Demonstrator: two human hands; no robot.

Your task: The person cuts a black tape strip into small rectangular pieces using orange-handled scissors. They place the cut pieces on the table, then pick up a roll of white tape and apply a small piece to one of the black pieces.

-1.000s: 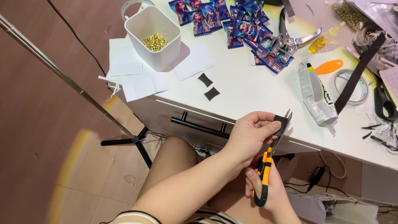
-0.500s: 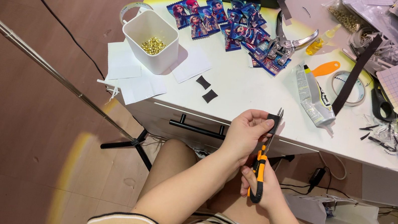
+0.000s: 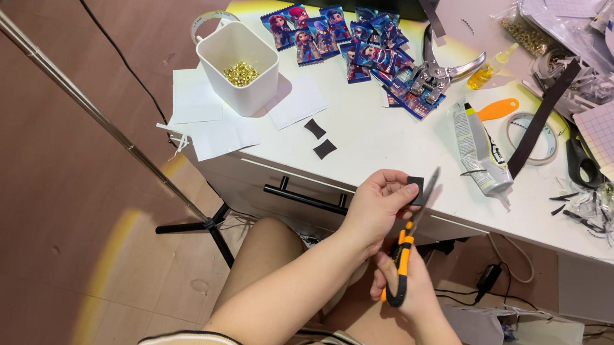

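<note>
while left hand (image 3: 374, 208) pinches black piece (image 3: 415, 188), scissors (image 3: 408, 239) alongside, right hand (image 3: 402, 289)

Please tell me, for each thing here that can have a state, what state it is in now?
left hand: shut on small black piece, pinched.
right hand: shut on scissors handles.
scissors: upright, blades beside the black piece.
white cup: upright, open, gold bits inside.
drawer: closed.
two black squares: lying flat on the desk.
</note>
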